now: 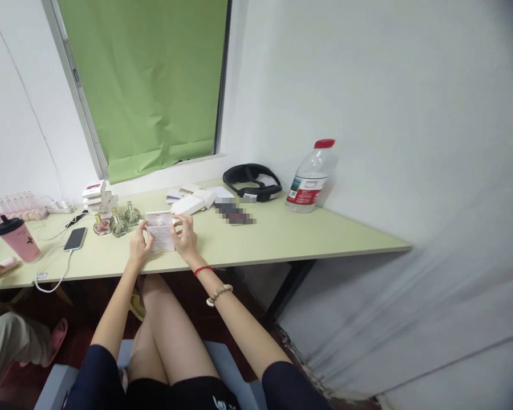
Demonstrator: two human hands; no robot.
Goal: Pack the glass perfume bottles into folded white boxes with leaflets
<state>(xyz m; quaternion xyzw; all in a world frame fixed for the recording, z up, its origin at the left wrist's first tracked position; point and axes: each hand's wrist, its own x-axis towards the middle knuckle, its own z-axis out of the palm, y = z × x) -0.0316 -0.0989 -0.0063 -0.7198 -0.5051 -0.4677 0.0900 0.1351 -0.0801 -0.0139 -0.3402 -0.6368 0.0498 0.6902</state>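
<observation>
Pale green table against white walls. Both hands, left hand and right hand, grasp a small white box near three perfume bottles.

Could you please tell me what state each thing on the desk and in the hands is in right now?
small box: held by both hands, flap raised
left hand: gripping box's left edge
right hand: gripping box's right edge
water bottle: upright, capped
pink cup: upright, lidded
phone: flat, cable attached

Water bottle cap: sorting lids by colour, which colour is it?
Red, on the water bottle cap; head view.
</observation>
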